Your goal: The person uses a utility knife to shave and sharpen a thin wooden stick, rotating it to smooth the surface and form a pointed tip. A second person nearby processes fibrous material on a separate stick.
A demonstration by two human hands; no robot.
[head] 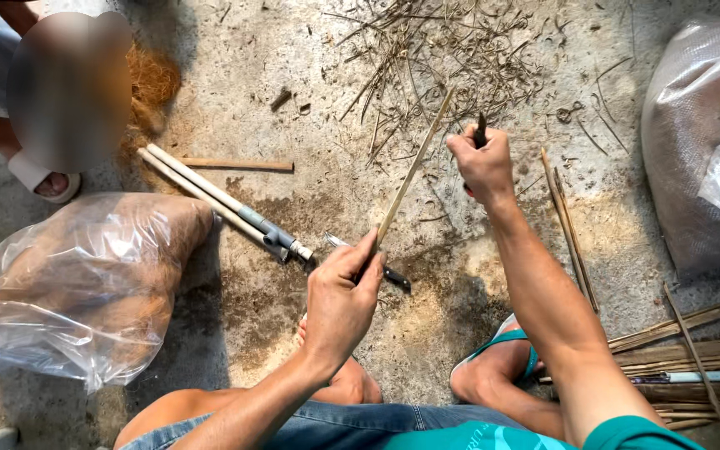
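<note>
Looking down from the head camera, I see my left hand (342,298) pinching the lower end of a thin bamboo strip (412,171), fingers closed tight around it; the strip slants up and away toward the pile of bamboo shavings (435,50) on the concrete floor (310,92). My right hand (483,162) is fisted around a dark knife handle (480,132); only its top pokes out above the knuckles, and I cannot make out the blade, which the hand hides. The right hand sits just beside the strip's upper part, though I cannot tell whether the tool touches it.

Below the left hand a second knife (372,262) lies on the floor, its middle covered by my fingers. Left of it lie long-handled loppers (218,200) with pale handles. A clear plastic bag (77,275) of brown fibre lies at left, another bag (693,142) at right, cut off by the frame. Two loose bamboo strips (570,233) lie right of my forearm, and a stack of split bamboo (685,358) runs off the lower right edge. Another person sits at upper left, mostly cropped.
</note>
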